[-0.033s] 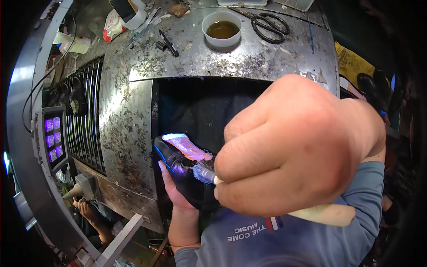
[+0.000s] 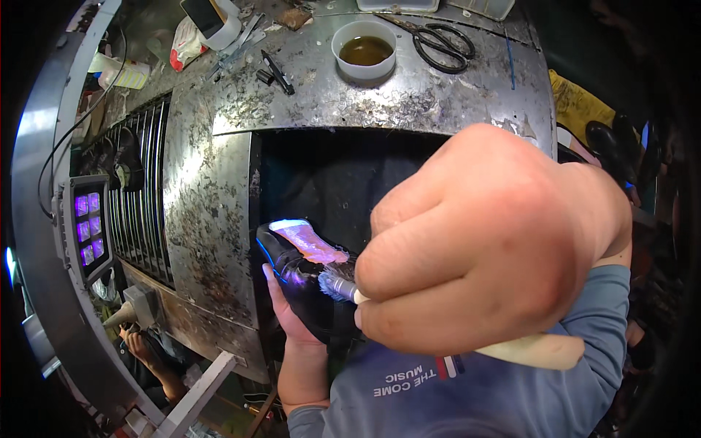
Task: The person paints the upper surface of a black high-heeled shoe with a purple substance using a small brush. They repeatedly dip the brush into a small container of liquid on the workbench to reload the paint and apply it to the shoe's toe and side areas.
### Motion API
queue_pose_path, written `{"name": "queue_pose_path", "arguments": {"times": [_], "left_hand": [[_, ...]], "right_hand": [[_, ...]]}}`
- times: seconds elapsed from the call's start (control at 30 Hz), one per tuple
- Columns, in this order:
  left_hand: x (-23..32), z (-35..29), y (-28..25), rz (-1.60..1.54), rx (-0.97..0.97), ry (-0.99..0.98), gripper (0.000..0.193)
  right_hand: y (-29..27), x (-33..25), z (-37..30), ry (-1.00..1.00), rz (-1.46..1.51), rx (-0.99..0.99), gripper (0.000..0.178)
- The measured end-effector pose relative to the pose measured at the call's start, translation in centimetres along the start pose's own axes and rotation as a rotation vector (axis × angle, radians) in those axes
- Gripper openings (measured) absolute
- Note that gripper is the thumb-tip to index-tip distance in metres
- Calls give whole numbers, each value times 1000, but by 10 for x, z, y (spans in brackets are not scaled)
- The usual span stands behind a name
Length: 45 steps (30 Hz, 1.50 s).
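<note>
A black shoe (image 2: 305, 298) is tilted over the dark opening at the front of the bench, its toe end pointing to the upper left. My left hand (image 2: 296, 315) grips it from below and the left side; most of those fingers are hidden behind it. Along the shoe's upturned face runs a glossy pinkish strip (image 2: 312, 244), glowing bluish-white at its far end. A blue line shows along the shoe's left edge. My right hand (image 2: 467, 255) is closed around a brush (image 2: 343, 286) with a pale wooden handle and metal ferrule. The bluish bristles touch the shoe just below the strip.
On the stained metal bench (image 2: 212, 197) stand a white bowl of brownish liquid (image 2: 366, 51), black scissors (image 2: 443, 47) and a black marker (image 2: 277, 71). At left, a lamp with purple lights (image 2: 89, 228) faces a barred rack (image 2: 139, 190). Another person's hand (image 2: 139, 347) shows at lower left.
The shoe, my left hand and the brush in my right hand have shifted very slightly to the right. Both grips look the same.
</note>
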State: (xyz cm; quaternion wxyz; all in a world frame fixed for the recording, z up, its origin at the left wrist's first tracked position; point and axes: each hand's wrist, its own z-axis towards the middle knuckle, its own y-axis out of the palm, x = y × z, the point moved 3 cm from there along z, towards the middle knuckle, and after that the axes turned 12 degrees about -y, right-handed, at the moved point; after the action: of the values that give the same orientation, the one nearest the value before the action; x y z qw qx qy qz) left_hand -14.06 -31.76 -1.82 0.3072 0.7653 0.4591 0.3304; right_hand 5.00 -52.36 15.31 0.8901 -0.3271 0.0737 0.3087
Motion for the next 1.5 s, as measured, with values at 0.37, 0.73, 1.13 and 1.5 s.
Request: {"name": "queue_pose_path", "arguments": {"times": [0.37, 0.73, 1.13, 1.5], "left_hand": [[-39, 10, -5, -595, -275, -402, 84], [-47, 18, -8, -726, -255, -466, 61], [-46, 15, -1, -759, -255, -457, 51], [-48, 15, 3, -767, -252, -441, 54]], "right_hand": [[-58, 92, -72, 631, -501, 176, 23], [-27, 176, -108, 830, -834, -253, 21], [-36, 144, -108, 704, -761, 31, 20], [-23, 112, -83, 558, -354, 284, 25]]}}
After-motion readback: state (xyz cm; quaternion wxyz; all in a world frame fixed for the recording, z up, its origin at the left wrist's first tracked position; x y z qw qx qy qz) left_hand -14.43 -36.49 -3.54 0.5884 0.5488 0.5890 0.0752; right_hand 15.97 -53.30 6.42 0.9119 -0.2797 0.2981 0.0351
